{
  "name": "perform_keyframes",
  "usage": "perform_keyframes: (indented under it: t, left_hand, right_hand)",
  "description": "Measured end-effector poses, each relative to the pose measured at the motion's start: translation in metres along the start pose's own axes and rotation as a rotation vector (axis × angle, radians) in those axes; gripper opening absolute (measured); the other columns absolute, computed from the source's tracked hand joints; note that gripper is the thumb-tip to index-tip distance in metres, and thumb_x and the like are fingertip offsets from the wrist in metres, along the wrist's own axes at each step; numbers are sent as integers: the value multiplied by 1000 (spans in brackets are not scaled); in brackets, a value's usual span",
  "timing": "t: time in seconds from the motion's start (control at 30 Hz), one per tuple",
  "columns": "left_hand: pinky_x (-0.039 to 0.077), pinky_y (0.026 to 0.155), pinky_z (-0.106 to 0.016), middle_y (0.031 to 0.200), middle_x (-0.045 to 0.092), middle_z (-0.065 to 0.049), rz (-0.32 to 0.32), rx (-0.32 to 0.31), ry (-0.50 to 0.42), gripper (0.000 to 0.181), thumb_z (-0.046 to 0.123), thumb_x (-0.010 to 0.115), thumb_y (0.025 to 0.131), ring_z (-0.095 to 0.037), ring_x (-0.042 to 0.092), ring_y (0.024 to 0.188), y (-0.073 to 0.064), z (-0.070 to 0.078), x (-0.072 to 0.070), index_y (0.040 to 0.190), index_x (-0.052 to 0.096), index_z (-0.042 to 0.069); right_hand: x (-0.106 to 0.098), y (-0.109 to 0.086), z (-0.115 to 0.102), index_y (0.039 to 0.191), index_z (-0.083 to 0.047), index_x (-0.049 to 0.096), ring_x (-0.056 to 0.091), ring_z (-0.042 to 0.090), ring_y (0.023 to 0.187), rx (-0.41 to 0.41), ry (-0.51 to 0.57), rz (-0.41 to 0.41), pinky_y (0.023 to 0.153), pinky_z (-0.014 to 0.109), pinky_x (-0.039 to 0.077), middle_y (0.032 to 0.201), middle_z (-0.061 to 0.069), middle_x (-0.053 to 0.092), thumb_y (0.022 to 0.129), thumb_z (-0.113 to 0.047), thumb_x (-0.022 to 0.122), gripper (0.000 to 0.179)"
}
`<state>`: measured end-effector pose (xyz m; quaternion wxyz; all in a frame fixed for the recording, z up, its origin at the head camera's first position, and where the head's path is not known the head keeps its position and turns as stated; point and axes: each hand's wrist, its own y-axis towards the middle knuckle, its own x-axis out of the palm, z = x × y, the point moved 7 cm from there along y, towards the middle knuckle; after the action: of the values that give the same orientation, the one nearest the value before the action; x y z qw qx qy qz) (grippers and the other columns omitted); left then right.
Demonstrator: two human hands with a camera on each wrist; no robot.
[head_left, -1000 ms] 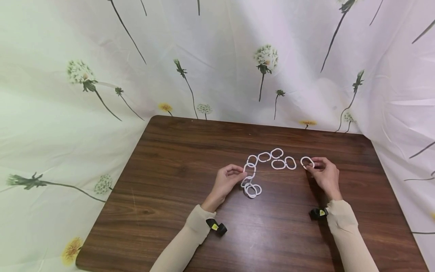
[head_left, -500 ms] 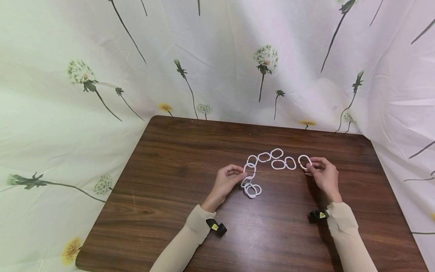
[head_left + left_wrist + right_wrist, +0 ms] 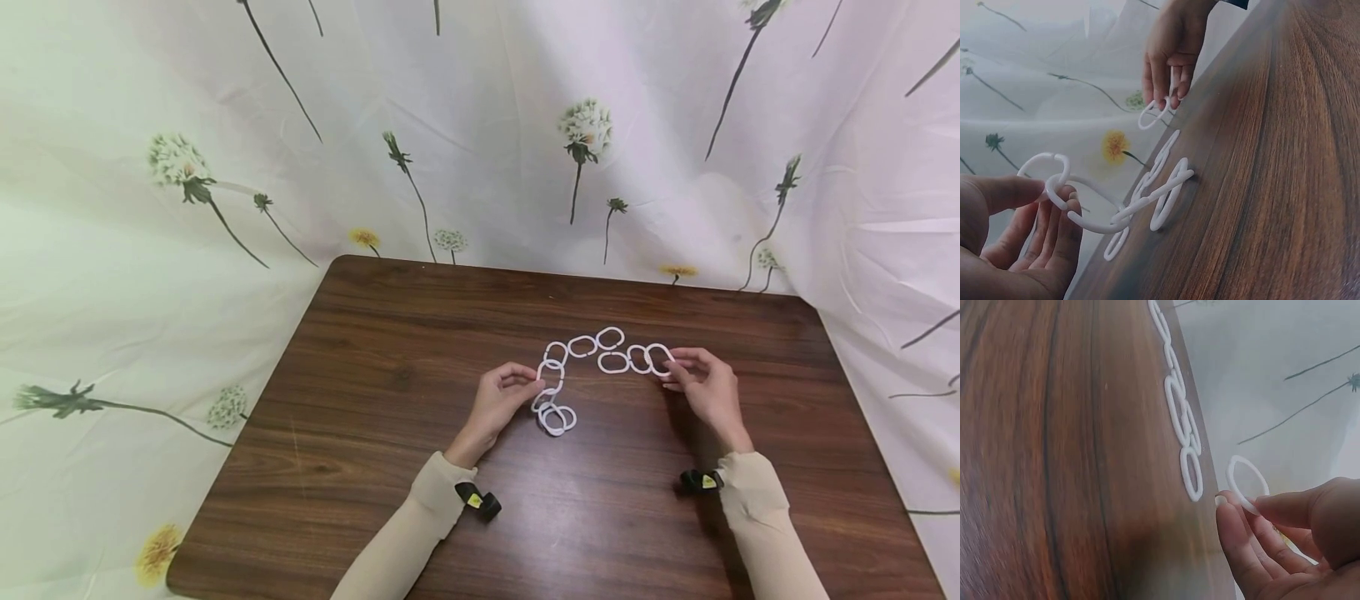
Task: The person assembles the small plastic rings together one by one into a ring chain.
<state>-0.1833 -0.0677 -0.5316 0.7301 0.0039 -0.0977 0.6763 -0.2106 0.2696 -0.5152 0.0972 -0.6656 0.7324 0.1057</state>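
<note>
My left hand pinches one white oval plastic link of a chain lifted off the tabletop. Linked rings hang below it, ending in an overlapping pair near the hand. In the left wrist view, thumb and fingers grip the chain where links join. My right hand pinches a single white link by its right side between thumb and fingers. In the head view that link overlaps a link lying on the table; the right wrist view shows the pinched link apart from the row.
More white links lie in a curved row on the brown wooden table, between the two hands. A white cloth printed with dandelions hangs behind the table's far edge. Black straps with cameras sit on both wrists.
My right hand has moved left with its link, from a spot beside the row to over the row's right end. The left hand and the chain it grips have stayed still.
</note>
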Motion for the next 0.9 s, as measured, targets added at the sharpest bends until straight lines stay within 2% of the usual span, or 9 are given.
perform_keyframes:
  t: [0.13, 0.23, 0.3, 0.5, 0.73, 0.9]
  left_hand:
    - [56, 71, -15, 88, 75, -5, 5, 6, -4, 26, 0, 79, 87, -1, 68, 76, 1, 1, 0, 108, 68, -12]
    - [55, 71, -15, 88, 75, -6, 10, 10, -1, 26, 1, 80, 87, -2, 67, 76, 1, 0, -1, 107, 68, -12]
    - [55, 71, -15, 88, 75, -7, 14, 10, 3, 26, 1, 80, 87, -2, 67, 76, 1, 0, -1, 107, 68, -12]
    - [54, 70, -15, 87, 75, -4, 23, 16, 12, 25, 1, 80, 88, -2, 67, 76, 2, 0, -1, 107, 69, -12]
    - [53, 70, -15, 86, 74, -1, 23, 18, 11, 23, 0, 79, 88, -2, 67, 76, 2, 0, -1, 106, 70, -10]
    - [54, 71, -15, 86, 74, -2, 25, 22, 15, 24, 0, 79, 88, -2, 67, 76, 4, -1, 0, 107, 70, -11]
  right_hand:
    - [5, -2, -5, 125, 14, 62, 76, 3, 75, -15, -26, -7, 72, 31, 66, 99, 12, 77, 99, 1, 67, 30]
    - [9, -3, -9, 124, 13, 63, 76, 4, 75, -21, -36, -5, 73, 32, 66, 102, 21, 76, 99, 1, 67, 28]
    - [11, -5, -11, 123, 13, 64, 76, 4, 75, -19, -35, -6, 72, 31, 66, 101, 20, 76, 99, 1, 68, 28]
    - [20, -9, -16, 124, 14, 65, 75, 4, 73, -15, -7, -27, 70, 30, 66, 93, 2, 78, 98, 0, 69, 30]
    - [36, -14, -23, 122, 15, 66, 74, 3, 72, -63, -66, -66, 69, 30, 65, 108, 34, 73, 98, 0, 69, 28]
    - [49, -16, -27, 121, 14, 67, 75, 4, 73, -79, -54, -99, 69, 31, 66, 110, 38, 72, 98, 0, 69, 27]
